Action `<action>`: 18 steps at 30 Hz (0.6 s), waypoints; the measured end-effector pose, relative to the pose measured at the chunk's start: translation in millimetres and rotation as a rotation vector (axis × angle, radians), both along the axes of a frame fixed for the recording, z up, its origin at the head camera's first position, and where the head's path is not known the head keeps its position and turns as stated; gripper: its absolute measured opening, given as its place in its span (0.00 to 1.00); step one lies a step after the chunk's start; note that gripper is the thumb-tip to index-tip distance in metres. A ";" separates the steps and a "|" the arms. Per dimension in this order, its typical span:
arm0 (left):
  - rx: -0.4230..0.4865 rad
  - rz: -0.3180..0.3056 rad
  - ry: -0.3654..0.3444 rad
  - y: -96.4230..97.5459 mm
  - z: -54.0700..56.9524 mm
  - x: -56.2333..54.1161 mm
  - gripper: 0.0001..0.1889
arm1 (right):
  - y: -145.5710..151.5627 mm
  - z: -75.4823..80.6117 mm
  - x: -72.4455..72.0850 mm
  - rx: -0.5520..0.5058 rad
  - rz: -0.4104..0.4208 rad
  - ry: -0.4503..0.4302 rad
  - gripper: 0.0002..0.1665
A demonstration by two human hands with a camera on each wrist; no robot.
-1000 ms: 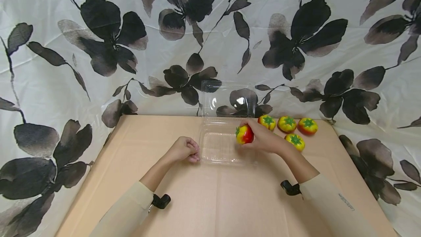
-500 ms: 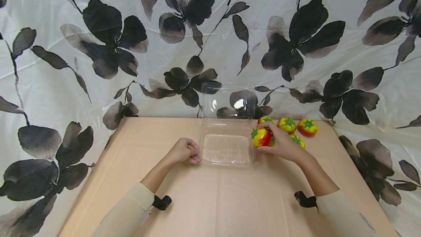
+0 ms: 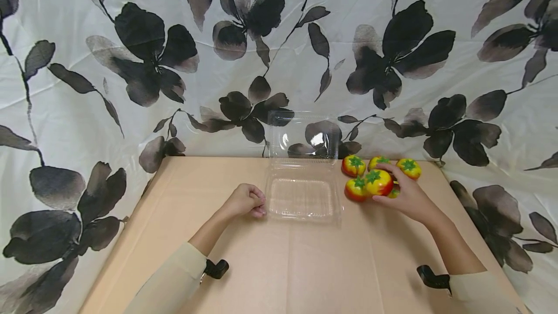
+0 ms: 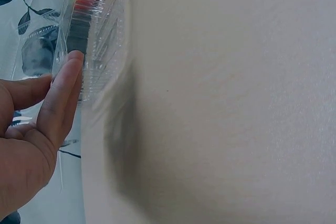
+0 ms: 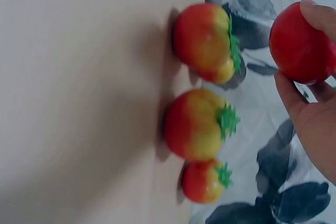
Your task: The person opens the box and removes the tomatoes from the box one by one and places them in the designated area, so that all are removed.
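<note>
My right hand (image 3: 407,197) grips a red-and-yellow artificial tomato (image 3: 379,182) with a green leafy top, thumb and fingers around its sides. In the right wrist view the held tomato (image 5: 300,44) shows its smooth red underside, raised above the others. Several similar tomatoes stand leaf-up around it, among them one at the left (image 3: 353,165), one in front (image 3: 355,190) and one at the far right (image 3: 409,168). My left hand (image 3: 245,200) pinches the left edge of a clear plastic clamshell box (image 3: 267,202), its thumb and fingertips (image 4: 74,59) at the wall.
The box's clear lid (image 3: 302,134) stands raised at the back against a floral cloth (image 3: 392,62). Box and tomatoes are near the far edge of the light brown table (image 3: 287,260). Black wrist cameras (image 3: 432,277) sit at both cuffs.
My right hand has carried the tomato rightward from over the box to the other tomatoes. A tomato formerly behind that hand now shows beside the box. My left hand has stayed put.
</note>
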State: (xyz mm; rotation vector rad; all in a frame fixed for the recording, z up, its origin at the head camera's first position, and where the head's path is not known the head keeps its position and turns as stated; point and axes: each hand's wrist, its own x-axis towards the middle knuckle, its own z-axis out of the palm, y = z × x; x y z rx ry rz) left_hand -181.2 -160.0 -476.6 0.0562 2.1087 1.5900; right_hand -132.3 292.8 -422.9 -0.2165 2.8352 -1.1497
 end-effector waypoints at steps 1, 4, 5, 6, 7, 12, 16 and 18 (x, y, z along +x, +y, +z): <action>-0.001 0.001 0.003 -0.3 0.0 -0.1 0.03 | 3.5 0.5 0.6 0.010 -0.007 -0.009 0.52; -0.002 0.003 0.005 -1.0 0.2 -0.4 0.03 | 13.8 0.6 2.1 0.030 -0.021 -0.014 0.53; -0.004 0.003 0.006 -1.2 0.2 -0.7 0.02 | 17.2 -0.1 2.4 0.026 -0.023 -0.010 0.53; -0.006 0.003 0.005 -1.2 0.4 -0.9 0.02 | 20.2 -0.8 3.1 0.018 -0.029 -0.004 0.52; -0.007 0.003 0.005 -1.2 0.5 -1.0 0.02 | 23.3 -1.5 3.9 0.012 -0.032 0.004 0.52; -0.014 0.002 0.000 -0.3 0.8 -1.7 0.03 | 38.2 -6.9 8.3 -0.050 -0.063 0.026 0.53; -0.007 0.005 -0.003 0.4 -0.5 -1.5 0.03 | 49.0 -12.6 12.0 -0.050 -0.095 0.038 0.53; -0.005 0.004 -0.006 0.7 -1.2 -1.1 0.03 | 53.7 -15.1 13.7 -0.053 -0.103 0.051 0.53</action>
